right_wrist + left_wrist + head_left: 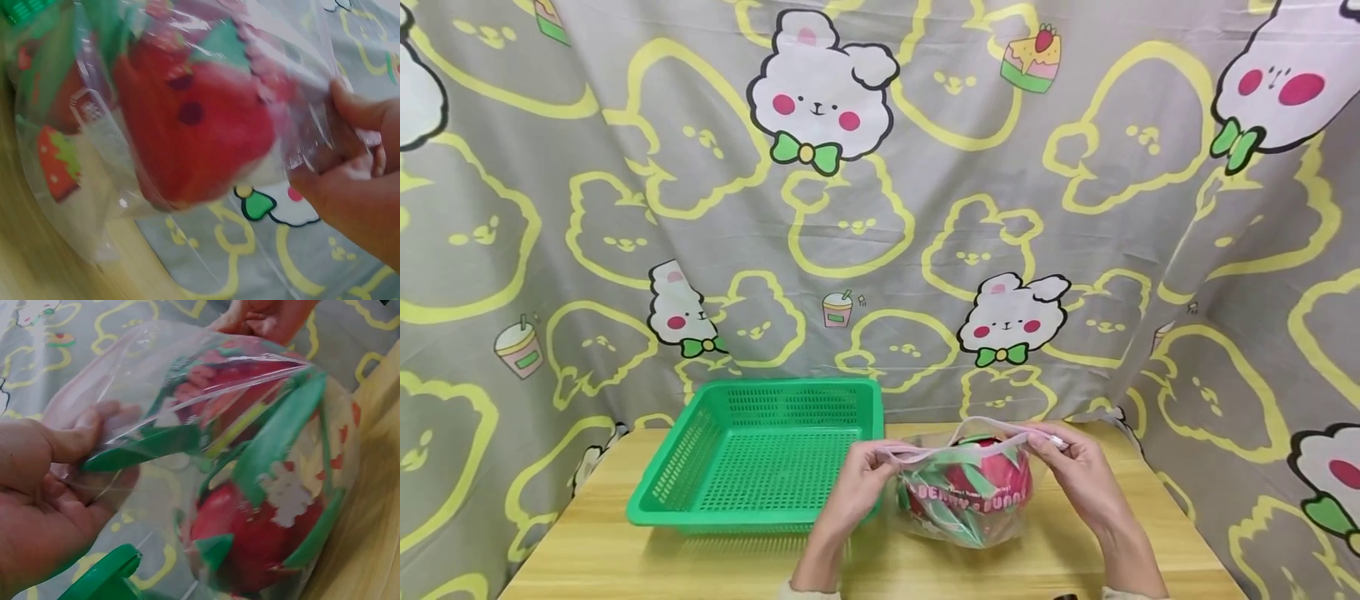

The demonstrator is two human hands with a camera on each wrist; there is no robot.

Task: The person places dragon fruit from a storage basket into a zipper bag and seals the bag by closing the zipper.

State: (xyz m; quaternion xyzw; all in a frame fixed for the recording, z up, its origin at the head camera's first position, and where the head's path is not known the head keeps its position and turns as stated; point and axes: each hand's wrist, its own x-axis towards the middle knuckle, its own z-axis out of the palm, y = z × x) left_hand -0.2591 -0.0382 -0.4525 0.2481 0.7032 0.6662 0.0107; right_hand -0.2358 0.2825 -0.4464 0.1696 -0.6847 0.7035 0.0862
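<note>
A clear plastic zip bag [981, 537] with pink lettering and a pink zip strip stands upright over the table. Inside are red, strawberry-like soft items [219, 528] with green leaf-shaped pieces [284, 434]; a dark round spot shows on one red item [206, 137]. My left hand [859, 482] pinches the left end of the bag's mouth between thumb and fingers. At the other end, near the zip slider [1057, 442], my right hand [1081, 471] pinches the rim. Between the hands the mouth gapes, its back edge arching above the front one.
A green perforated plastic basket [700, 518] sits on the wooden table [587, 562], just left of the bag. Behind the table hangs a grey cartoon-print curtain [917, 192], which also encloses both sides. A small dark object [1065, 597] shows at the bottom edge of the head view.
</note>
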